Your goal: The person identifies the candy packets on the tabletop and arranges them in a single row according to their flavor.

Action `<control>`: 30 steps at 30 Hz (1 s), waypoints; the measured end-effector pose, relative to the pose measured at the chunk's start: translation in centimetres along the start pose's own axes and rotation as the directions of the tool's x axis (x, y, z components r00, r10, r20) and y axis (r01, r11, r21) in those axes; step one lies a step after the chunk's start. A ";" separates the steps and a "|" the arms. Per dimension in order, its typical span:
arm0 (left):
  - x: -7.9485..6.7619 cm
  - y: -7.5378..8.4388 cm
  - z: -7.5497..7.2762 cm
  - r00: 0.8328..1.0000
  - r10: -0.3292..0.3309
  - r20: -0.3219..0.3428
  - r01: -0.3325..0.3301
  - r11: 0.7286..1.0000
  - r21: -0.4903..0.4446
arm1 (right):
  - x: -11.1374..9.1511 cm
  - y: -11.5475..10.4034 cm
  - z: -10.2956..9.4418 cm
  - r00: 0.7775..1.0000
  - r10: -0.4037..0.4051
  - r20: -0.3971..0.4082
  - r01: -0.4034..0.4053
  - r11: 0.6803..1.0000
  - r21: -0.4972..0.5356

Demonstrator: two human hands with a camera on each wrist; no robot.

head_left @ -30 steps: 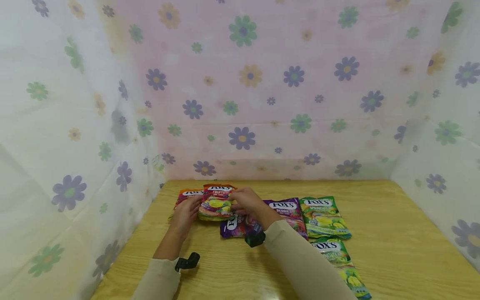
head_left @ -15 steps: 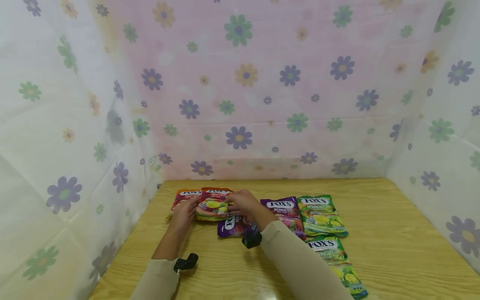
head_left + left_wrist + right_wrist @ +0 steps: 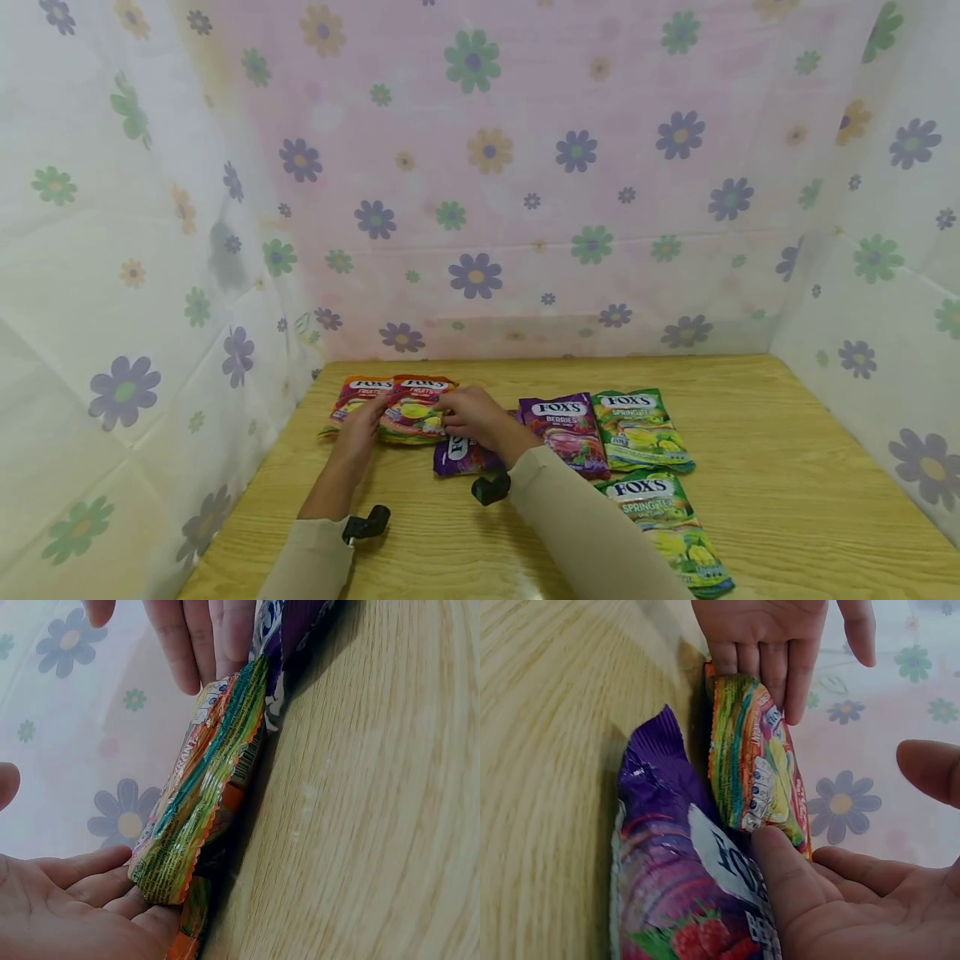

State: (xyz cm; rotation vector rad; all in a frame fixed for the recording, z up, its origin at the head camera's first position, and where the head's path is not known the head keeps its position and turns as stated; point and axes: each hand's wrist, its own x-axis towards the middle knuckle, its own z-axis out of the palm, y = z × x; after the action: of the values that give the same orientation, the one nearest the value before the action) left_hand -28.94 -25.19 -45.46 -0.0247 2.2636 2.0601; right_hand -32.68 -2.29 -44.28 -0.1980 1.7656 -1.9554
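A red-orange Fox's Fruits candy bag (image 3: 414, 410) lies at the back left of the table, between my two hands. My left hand (image 3: 358, 432) touches its left edge with straight fingers; in the left wrist view the palm (image 3: 67, 907) faces up to the bag's side. At the opposite edge, the fingertips of my right hand (image 3: 480, 421) meet the bag, and the right wrist view shows those fingers extended. A second Fruits bag (image 3: 356, 396) lies just left, partly behind my left hand. Under my right hand, a purple Berries bag (image 3: 690, 892) lies sideways, partly covered.
Another purple Berries bag (image 3: 566, 433) lies right of my right hand. Beside it is a green Spring Tea bag (image 3: 637, 429), with a second Spring Tea bag (image 3: 667, 533) nearer the front, partly behind my right sleeve. A flowered cloth (image 3: 532, 250) surrounds the wooden table (image 3: 787, 483).
The Fruits bag between my hands has come down flat and shifted left, up against the other Fruits bag. Both hands have moved slightly left with it.
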 end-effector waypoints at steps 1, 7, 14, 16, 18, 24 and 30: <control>0.0 0.0 -0.1 1.000 0.002 -0.002 -0.002 1.000 0.001 | 0.1 0.0 0.1 1.000 0.004 0.003 -0.004 1.000 0.013; 0.3 0.1 -0.4 1.000 -0.001 -0.012 0.001 1.000 -0.010 | 0.2 0.0 0.6 1.000 0.010 -0.003 -0.009 0.999 0.052; 0.3 0.1 -0.8 0.998 -0.004 -0.055 0.004 1.000 0.003 | 0.2 0.3 1.3 1.000 0.000 0.004 0.000 0.997 0.071; 0.1 -0.1 -0.9 0.997 -0.005 -0.079 0.007 1.000 0.028 | 0.1 0.4 1.6 1.000 -0.002 0.009 0.001 0.997 0.073; -0.2 -0.2 -1.2 0.995 -0.014 -0.103 0.021 0.997 0.068 | 0.0 0.5 1.9 1.000 -0.001 0.019 0.000 0.997 0.076; -0.4 0.3 -1.3 0.986 -0.020 -0.163 0.054 0.976 0.209 | 0.1 0.6 1.9 0.999 -0.009 0.032 0.006 0.996 0.094; -0.5 0.7 -0.1 0.981 -0.003 -0.195 0.056 0.963 0.265 | -0.1 0.6 0.8 1.000 0.002 0.016 -0.003 0.997 0.073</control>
State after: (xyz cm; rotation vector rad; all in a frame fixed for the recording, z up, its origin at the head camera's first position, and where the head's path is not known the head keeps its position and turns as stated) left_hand -28.52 -25.25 -44.75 -0.2508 2.6226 1.7864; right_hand -32.06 -2.98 -44.74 -0.1865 1.6799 -2.0074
